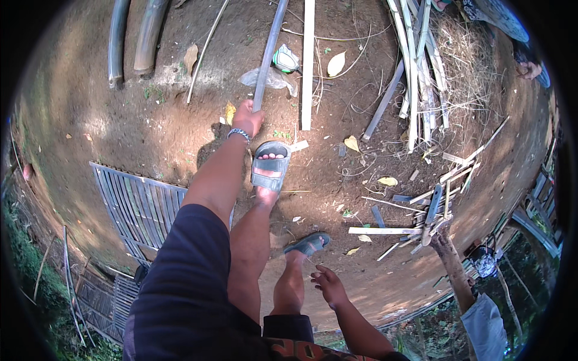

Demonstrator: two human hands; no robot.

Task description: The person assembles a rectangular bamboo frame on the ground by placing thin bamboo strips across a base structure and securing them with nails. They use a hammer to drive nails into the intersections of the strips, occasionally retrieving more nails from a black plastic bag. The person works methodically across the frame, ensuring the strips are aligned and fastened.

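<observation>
My left hand (247, 118) reaches forward and grips the near end of a long pale bamboo slat (268, 54) that lies on the dirt and runs away from me. A beaded bracelet sits on that wrist. My right hand (328, 283) hangs low by my right foot, fingers loosely apart, holding nothing. My left foot, in a grey sandal (270, 166), is just behind the left hand. My right foot wears a second sandal (309, 243).
A flat white slat (307, 63) lies beside the held one. A bundle of split bamboo strips (415, 66) lies at the upper right. A woven bamboo panel (135, 207) lies at my left. A large knife (432, 210) rests on scrap strips at the right. Two thick bamboo poles (135, 36) lie far left.
</observation>
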